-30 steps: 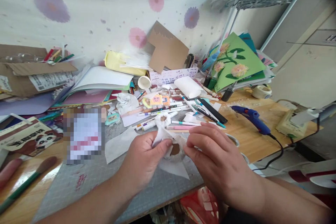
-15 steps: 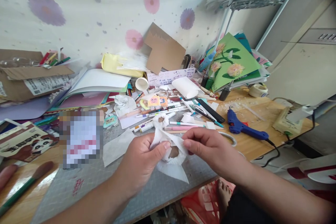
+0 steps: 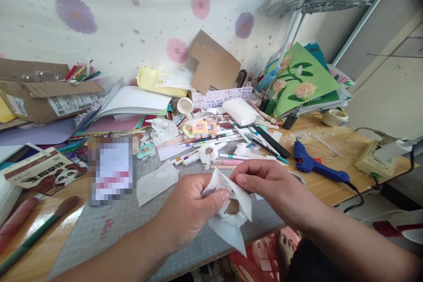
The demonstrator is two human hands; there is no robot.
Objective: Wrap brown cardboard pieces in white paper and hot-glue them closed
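Left fingers (image 3: 216, 201) and right fingers (image 3: 246, 180) pinch white tissue (image 3: 236, 219) between them.

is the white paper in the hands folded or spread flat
Folded, not flat: the white paper, pinched by the left hand, rises to a peak, then slants down beside the right hand.

Handwritten "224" on white strip (image 3: 228, 96), Chinese characters on panda packet (image 3: 42, 173)

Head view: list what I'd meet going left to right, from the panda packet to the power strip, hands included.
Panda packet → loose white paper piece → left hand → held white tissue → right hand → blue glue gun → power strip.
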